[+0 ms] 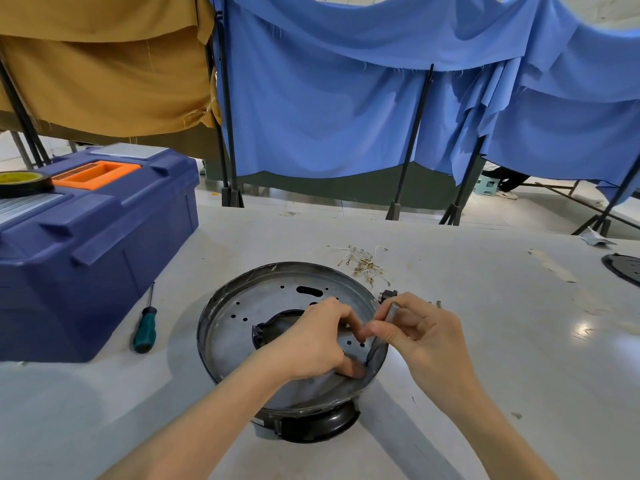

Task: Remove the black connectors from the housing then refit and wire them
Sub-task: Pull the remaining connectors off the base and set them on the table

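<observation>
A round metal housing (242,317) with a black base lies open side up on the table. My left hand (311,344) reaches into it, its fingers curled down at the inner right wall; what they hold is hidden. My right hand (415,334) grips a slim grey tool (392,311) whose lower end points down at the same spot by the right rim. A black connector (388,295) lies on the table just beyond the rim, above my right hand.
A blue toolbox (86,244) with an orange handle and a tape roll (24,183) stands at left. A green-handled screwdriver (145,327) lies beside it. Loose wire terminals (363,263) lie behind the housing. A black part (623,268) sits at the right edge.
</observation>
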